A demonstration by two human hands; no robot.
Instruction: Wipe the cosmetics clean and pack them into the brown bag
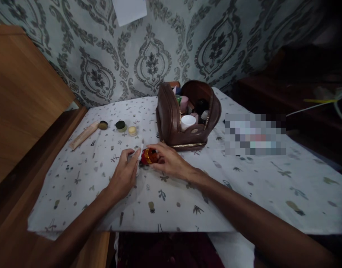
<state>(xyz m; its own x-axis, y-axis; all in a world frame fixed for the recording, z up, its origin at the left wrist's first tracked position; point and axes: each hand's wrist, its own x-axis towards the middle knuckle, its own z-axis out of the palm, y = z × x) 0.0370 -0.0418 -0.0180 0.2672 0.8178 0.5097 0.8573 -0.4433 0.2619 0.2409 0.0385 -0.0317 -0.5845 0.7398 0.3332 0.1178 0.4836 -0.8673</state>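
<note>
My right hand (171, 162) is closed around one end of a small red bottle (146, 157) with a gold band, which lies on its side just above the cloth. My left hand (124, 173) pinches a white tissue (139, 154) at the bottle's other end. Part of the tissue hangs below the fingers. Right behind my hands stands an open brown cosmetic bag (171, 123) with gold zips. Inside it are a white round jar (188, 121), a pink item (183, 103) and other things I cannot make out.
A beige tube (84, 136) with a dark cap lies at the left. Near it stand a dark-lidded jar (121, 126) and a small yellow jar (132, 131). A patterned white cloth (176, 204) covers the table. A wooden panel (28, 96) rises at the left; a blurred-out item (255, 134) lies right.
</note>
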